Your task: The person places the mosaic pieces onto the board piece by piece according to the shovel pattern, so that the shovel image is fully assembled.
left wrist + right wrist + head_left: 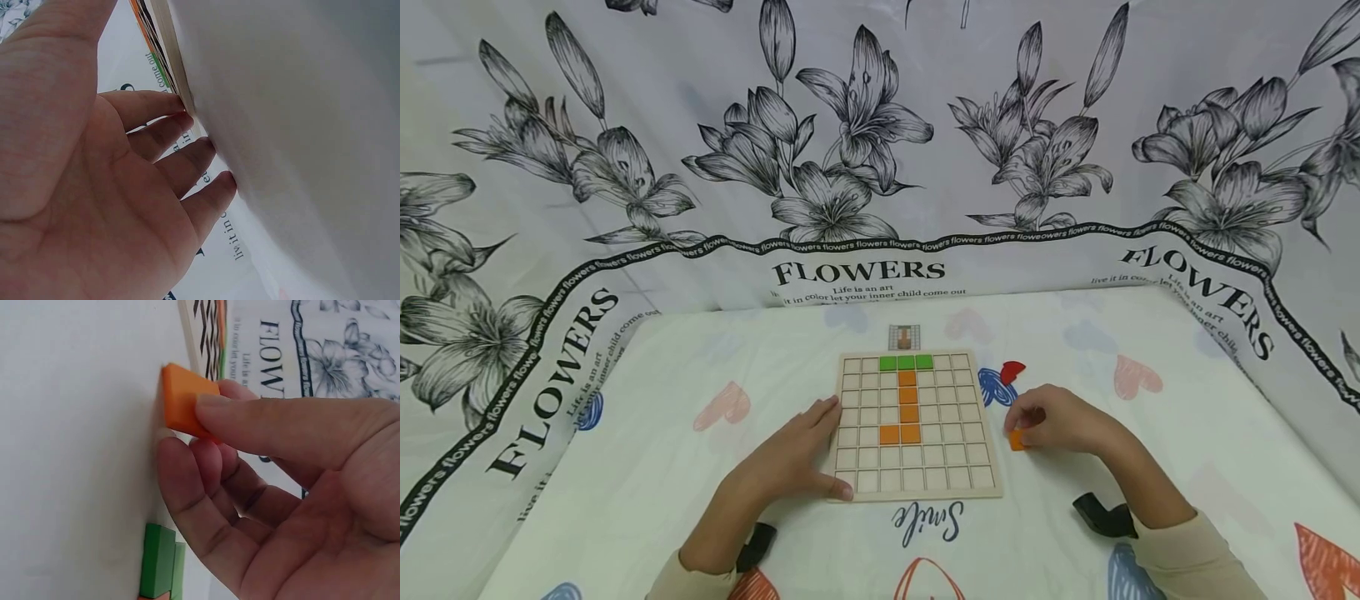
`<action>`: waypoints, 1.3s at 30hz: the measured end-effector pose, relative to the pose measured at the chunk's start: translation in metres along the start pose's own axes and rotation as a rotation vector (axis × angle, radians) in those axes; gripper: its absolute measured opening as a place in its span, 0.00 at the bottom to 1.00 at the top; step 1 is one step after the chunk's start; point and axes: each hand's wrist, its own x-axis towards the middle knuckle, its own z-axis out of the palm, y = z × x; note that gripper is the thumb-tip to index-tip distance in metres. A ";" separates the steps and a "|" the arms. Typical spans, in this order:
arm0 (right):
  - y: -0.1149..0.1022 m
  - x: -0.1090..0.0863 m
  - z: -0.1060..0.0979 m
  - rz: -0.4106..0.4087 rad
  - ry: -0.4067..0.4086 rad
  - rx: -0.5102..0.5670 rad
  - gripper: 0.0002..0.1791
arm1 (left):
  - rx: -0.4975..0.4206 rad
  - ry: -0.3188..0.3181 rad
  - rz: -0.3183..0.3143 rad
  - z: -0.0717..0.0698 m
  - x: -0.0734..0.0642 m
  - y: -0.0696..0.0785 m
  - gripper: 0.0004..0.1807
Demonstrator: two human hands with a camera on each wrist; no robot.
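Observation:
A wooden grid board [865, 479] lies on the table. Green square tiles [906, 363] fill part of its top row, and orange square tiles [909, 413] run down a column below them, with one more beside the lowest. Fingers of my left hand [786, 458] rest along the board's left edge, the thumb at its lower left corner. Right of the board, my right hand [1060, 421] pinches an orange square tile [184, 400] between thumb and fingers, tilted close to the tabletop. Green blocks [157, 559] show beyond that hand in the right wrist view.
A small card [904, 337] with a printed grid pattern lies just behind the board. The white tablecloth [797, 350] bears heart prints. A flower-printed curtain [865, 192] stands behind and at both sides. Black bands [1105, 517] are near the wrists.

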 end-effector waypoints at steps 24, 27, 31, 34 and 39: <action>-0.004 0.019 0.011 0.081 0.093 0.278 0.06 | -0.008 0.015 0.028 0.000 0.000 -0.001 0.68; -0.007 0.022 0.011 0.086 0.086 0.285 0.06 | -0.013 0.015 0.030 0.000 -0.001 -0.001 0.68; -0.012 0.026 0.013 0.082 0.069 0.316 0.05 | -0.020 0.011 0.029 -0.001 -0.001 0.000 0.68; -0.016 0.029 0.014 0.088 0.055 0.347 0.05 | -0.017 0.009 0.028 -0.001 0.000 0.000 0.68; -0.020 0.034 0.016 0.100 0.041 0.346 0.05 | -0.021 0.013 0.025 -0.001 -0.001 0.000 0.68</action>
